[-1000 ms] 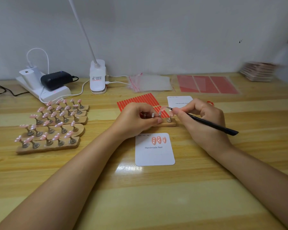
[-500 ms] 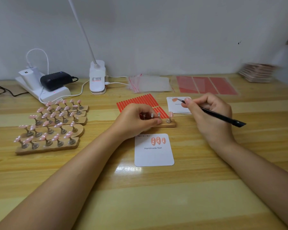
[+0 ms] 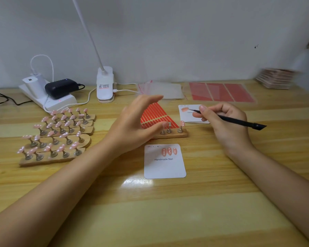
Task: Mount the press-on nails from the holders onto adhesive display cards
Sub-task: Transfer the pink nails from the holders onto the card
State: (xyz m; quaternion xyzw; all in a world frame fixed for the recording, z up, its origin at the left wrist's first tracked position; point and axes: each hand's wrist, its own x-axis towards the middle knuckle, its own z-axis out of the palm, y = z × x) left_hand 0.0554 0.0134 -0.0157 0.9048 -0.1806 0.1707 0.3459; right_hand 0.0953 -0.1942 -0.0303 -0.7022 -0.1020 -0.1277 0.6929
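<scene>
My right hand (image 3: 223, 120) grips black tweezers (image 3: 235, 120) whose tip holds a pink nail (image 3: 184, 109) over the far white card (image 3: 189, 114). My left hand (image 3: 136, 125) hovers with fingers spread above the small wooden holder (image 3: 175, 134), which carries one pink nail (image 3: 182, 123) and bare pegs. Just in front of the holder, the near white card (image 3: 165, 166) bears three pink nails (image 3: 169, 151). Several wooden holders full of pink nails (image 3: 59, 134) lie to the left.
A red adhesive strip sheet (image 3: 155, 114) lies behind the small holder. At the back stand a lamp base (image 3: 105, 84), a power strip with chargers (image 3: 48, 93), clear bags (image 3: 161, 90), red sheets (image 3: 221, 91) and a stack of cards (image 3: 276, 80).
My right hand pulled a nail off the small holder with the tweezers and carried it back right to the far card. My left hand let go of the holder and lifted open.
</scene>
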